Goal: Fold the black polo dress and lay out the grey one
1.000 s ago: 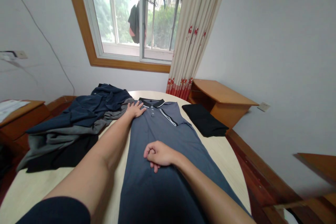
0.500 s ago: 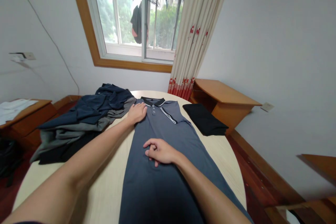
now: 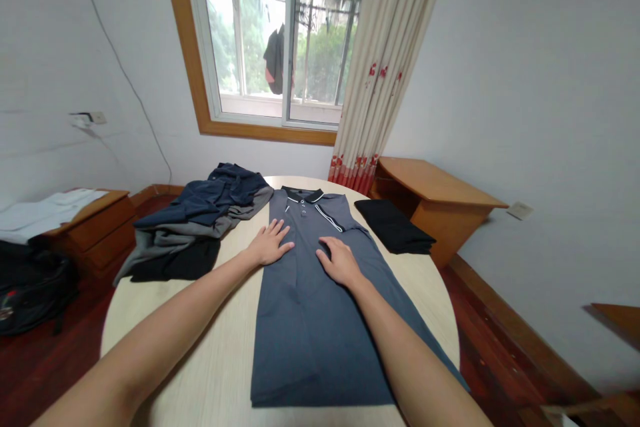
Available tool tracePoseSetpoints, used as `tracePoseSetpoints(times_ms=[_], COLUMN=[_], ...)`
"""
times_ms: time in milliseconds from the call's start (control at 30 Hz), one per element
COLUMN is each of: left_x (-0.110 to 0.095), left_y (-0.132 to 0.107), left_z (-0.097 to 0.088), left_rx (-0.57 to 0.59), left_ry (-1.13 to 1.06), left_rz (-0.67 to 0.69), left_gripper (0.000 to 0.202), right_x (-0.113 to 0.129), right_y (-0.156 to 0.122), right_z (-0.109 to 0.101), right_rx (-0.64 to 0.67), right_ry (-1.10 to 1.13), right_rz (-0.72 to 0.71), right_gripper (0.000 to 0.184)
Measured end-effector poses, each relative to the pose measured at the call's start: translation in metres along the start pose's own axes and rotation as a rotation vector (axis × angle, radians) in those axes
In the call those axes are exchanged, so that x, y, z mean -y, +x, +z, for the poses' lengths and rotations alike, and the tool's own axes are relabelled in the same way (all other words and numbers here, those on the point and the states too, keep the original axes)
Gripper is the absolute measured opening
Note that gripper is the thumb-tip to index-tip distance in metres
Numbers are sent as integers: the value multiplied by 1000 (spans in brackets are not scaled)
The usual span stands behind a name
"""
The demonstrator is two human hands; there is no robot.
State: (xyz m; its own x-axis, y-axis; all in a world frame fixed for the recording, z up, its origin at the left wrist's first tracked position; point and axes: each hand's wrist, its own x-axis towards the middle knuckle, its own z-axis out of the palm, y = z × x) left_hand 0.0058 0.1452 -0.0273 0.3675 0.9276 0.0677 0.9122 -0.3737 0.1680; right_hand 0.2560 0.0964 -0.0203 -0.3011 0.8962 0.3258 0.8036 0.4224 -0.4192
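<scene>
A dark grey polo shirt (image 3: pixel 310 327) lies spread on the round table, its black, white-edged collar toward the window. One white-striped sleeve edge lies folded over the shirt's right side. My left hand (image 3: pixel 271 243) rests with fingers spread on the shirt's left edge, below the shoulder. On the chest, my right hand (image 3: pixel 341 261) is over the fabric with thumb and fingers apart, holding nothing. Whether its palm presses on the cloth I cannot tell.
The pale round table (image 3: pixel 200 360) carries a heap of navy, grey and black clothes (image 3: pixel 200 210) at the left. A folded black garment (image 3: pixel 395 225) lies at the right, near a wooden desk (image 3: pixel 435 187). A black bag (image 3: pixel 30 287) stands on the floor at left.
My left hand has slid from the shoulder down along the shirt's left edge, fingers spreading. My right hand has moved up toward the chest and its fingers have opened. The view has shifted, showing the hem.
</scene>
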Motion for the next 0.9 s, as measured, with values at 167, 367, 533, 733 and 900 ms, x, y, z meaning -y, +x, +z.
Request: tracePoseSetpoints(times_ms=[167, 367, 533, 733, 900], left_x=[-3, -19, -41, -72, -91], left_y=[-6, -69, -154, -228, -256], left_z=[-5, -11, -13, -30, -40], left_rx=[-5, 21, 103, 189, 56], left_ry=[-40, -169, -125, -170, -185], left_rz=[-10, 0, 159, 227, 255], left_gripper=[73, 75, 83, 89, 70], right_x=[-5, 13, 66, 112, 119], right_y=[3, -9, -49, -92, -99], right_z=[2, -8, -18, -27, -28], right_rx=[-27, -52, 109, 341, 461], right_ry=[1, 52, 184, 319, 365], right_rz=[1, -32, -91, -1, 56], right_gripper=[33, 28, 27, 42, 31])
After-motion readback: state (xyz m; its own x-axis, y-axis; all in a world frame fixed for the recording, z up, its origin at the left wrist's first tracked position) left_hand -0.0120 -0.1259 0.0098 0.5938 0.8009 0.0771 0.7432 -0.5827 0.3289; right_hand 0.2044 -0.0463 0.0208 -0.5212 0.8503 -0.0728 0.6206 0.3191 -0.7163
